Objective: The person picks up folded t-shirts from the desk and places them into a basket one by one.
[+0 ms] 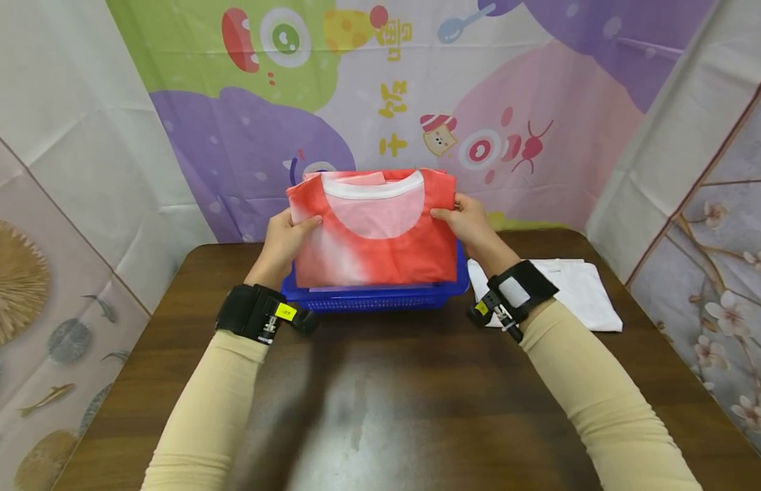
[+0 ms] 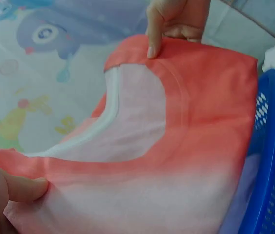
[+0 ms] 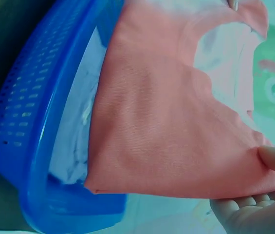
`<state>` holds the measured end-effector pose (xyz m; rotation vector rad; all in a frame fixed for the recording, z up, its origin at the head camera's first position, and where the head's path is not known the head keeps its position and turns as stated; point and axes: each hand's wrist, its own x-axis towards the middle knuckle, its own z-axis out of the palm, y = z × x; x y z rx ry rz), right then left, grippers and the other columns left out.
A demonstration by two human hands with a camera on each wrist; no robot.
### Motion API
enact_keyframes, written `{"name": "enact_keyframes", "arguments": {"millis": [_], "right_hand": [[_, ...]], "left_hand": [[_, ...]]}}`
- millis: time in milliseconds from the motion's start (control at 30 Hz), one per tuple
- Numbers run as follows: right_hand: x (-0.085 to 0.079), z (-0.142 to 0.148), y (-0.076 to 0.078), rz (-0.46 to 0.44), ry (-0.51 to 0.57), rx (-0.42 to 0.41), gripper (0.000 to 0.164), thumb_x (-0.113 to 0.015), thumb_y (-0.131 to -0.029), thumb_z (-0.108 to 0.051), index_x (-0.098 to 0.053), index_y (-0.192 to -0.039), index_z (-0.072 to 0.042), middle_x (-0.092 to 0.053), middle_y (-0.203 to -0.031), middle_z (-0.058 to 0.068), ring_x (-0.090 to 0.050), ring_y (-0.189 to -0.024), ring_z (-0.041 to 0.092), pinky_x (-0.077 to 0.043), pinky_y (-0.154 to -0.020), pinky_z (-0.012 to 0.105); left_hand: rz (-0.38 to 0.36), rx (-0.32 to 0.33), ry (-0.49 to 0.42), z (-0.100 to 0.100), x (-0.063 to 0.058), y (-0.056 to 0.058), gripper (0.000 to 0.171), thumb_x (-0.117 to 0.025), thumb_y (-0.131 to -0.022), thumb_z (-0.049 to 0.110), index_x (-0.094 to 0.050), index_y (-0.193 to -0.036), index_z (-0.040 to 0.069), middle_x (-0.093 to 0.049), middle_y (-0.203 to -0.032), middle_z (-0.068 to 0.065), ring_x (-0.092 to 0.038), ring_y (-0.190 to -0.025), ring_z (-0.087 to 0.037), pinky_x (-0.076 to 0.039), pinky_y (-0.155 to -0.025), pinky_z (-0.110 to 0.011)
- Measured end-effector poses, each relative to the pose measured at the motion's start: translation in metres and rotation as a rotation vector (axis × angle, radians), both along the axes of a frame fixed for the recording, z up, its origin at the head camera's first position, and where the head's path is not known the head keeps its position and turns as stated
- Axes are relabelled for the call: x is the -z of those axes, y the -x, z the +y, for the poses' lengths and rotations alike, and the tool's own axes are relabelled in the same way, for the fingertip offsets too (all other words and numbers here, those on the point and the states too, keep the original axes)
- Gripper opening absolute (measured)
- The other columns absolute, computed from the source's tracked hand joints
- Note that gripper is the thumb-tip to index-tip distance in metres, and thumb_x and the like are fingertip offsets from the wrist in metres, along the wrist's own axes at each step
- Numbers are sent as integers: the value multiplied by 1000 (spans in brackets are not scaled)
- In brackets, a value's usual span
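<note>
A folded red and white T-shirt (image 1: 386,256) is held up over a blue plastic basket (image 1: 380,300), its round neckline on top. My left hand (image 1: 285,242) pinches the upper left corner, thumb in front. At the upper right corner my right hand (image 1: 472,221) pinches the cloth the same way. In the right wrist view, pale cloth (image 3: 76,126) lies inside the basket, below the shirt (image 3: 152,107). The shirt hides most of the basket's inside.
A folded white garment (image 1: 571,293) lies on the brown table (image 1: 368,409), right of the basket. Behind the table hangs a cartoon-print curtain (image 1: 393,82). Patterned cloth walls (image 1: 67,204) stand at both sides.
</note>
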<state>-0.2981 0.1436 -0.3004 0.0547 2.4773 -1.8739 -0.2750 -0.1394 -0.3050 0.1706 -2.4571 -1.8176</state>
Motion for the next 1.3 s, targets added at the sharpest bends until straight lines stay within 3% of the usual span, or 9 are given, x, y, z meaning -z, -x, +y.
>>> {"name": "enact_keyframes", "arguments": {"millis": [300, 433, 767, 967, 1133, 1300], "right_hand": [[28, -6, 18, -27, -73, 45, 38, -57, -92, -10, -55, -128, 4, -59, -129, 23, -58, -111, 32, -48, -99, 39], [40, -7, 20, -55, -78, 44, 38, -56, -93, -10, -55, -128, 4, -60, -127, 23, -58, -108, 30, -48, -96, 37], [62, -9, 21, -136, -102, 33, 40, -56, -94, -13, -53, -131, 1, -57, -129, 20, -54, -113, 29, -44, -104, 41], [68, -12, 21, -123, -112, 42, 38, -57, -93, -12, -54, -129, 3, -58, -128, 21, -55, -110, 28, -46, -99, 38], [74, -13, 21, -128, -148, 39, 40, -56, -94, -14, -53, -129, 4, -57, -131, 21, -53, -115, 31, -44, -103, 41], [82, -15, 21, -127, -173, 38, 39, -56, -94, -13, -53, -129, 3, -57, -131, 21, -53, -115, 30, -44, -104, 41]], "left_hand": [[-46, -13, -1, 6, 24, 20, 40, -58, -93, 15, -56, -130, -3, -61, -119, -19, -57, -91, -18, -48, -83, -25], [-61, -11, 18, 6, 33, 22, 40, -58, -93, 14, -56, -129, -3, -61, -118, -19, -57, -91, -19, -48, -83, -26], [-97, -18, 64, 3, 55, 24, 40, -58, -93, 14, -56, -128, -5, -61, -118, -19, -56, -89, -19, -45, -79, -24], [-116, -38, 72, 2, 64, 23, 41, -58, -92, 14, -56, -129, -5, -60, -122, -21, -55, -92, -21, -44, -82, -25], [-128, -30, 95, 2, 70, 24, 42, -57, -93, 14, -55, -130, -5, -60, -126, -23, -55, -96, -23, -44, -82, -26], [-131, -23, 109, 3, 78, 25, 42, -57, -93, 14, -54, -131, -5, -59, -129, -24, -55, -103, -26, -45, -91, -32]]}}
